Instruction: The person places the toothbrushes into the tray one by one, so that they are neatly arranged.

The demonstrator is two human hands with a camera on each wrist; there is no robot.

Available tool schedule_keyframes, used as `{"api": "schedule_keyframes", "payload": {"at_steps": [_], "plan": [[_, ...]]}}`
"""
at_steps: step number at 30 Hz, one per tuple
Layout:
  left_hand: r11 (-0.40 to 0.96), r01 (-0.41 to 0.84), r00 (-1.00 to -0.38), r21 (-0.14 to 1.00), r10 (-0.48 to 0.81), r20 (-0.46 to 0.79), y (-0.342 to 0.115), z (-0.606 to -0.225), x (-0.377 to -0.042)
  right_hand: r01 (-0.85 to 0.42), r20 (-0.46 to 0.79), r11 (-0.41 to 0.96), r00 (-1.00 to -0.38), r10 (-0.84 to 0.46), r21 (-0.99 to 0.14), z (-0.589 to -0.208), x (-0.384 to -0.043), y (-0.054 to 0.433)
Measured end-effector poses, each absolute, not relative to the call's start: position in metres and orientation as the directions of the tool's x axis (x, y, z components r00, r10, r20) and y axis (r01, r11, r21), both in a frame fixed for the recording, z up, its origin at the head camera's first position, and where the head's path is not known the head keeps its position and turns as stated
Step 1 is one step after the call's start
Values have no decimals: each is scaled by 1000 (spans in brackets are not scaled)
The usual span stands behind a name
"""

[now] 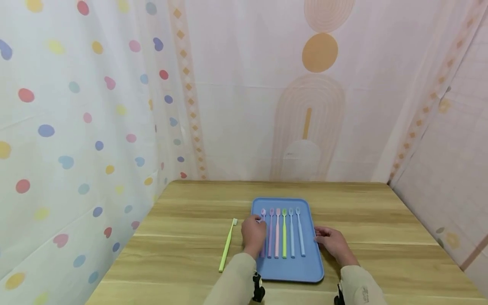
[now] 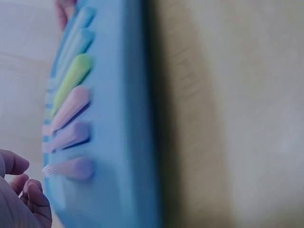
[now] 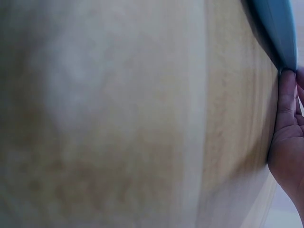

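Note:
A blue tray [image 1: 289,270] lies on the table with several toothbrushes in a row, heads toward the far end. From the left come purple and pink ones, a green toothbrush [image 1: 284,237], then pale blue ones. My left hand [image 1: 253,234] reaches over the tray's left side and hides the middle of the leftmost purple toothbrush [image 1: 263,253]. In the left wrist view its fingers [image 2: 35,199] curl loosely beside that brush's bristles, with a gap to the thumb. My right hand [image 1: 334,245] holds the tray's right rim, thumb and fingers at the edge.
A yellow-green toothbrush [image 1: 227,246] with white bristles lies on the wooden table [image 1: 183,237], left of the tray. Patterned curtains [image 1: 244,127] hang behind the table and along both sides. Dark straps sit at both wrists.

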State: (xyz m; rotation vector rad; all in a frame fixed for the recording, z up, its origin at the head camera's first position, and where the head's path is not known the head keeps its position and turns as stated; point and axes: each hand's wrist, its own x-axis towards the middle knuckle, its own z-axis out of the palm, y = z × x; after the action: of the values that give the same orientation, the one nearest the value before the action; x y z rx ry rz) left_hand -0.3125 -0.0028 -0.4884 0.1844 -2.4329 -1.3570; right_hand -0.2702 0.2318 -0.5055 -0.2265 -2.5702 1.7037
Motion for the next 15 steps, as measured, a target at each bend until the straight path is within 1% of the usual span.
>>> {"api": "schedule_keyframes", "payload": {"at_steps": [3,6,10,15], "plan": [[534,122,-911,836,-274,308,-17,-481,-322,93,-40,370,-988,149,-924,-506,-272,230],[538,145,-886,830,-303,351,-34,-473,-330,95,-39,373,-987,153,-923,-507,-274,229],[537,99,-882,838,-343,324,-58,-464,-336,87,-30,391,-988,149,-916,-507,-276,229],[533,42,-902,845,-343,262,-78,-462,-336,79,-21,406,-989,148,-911,-506,-275,231]]}}
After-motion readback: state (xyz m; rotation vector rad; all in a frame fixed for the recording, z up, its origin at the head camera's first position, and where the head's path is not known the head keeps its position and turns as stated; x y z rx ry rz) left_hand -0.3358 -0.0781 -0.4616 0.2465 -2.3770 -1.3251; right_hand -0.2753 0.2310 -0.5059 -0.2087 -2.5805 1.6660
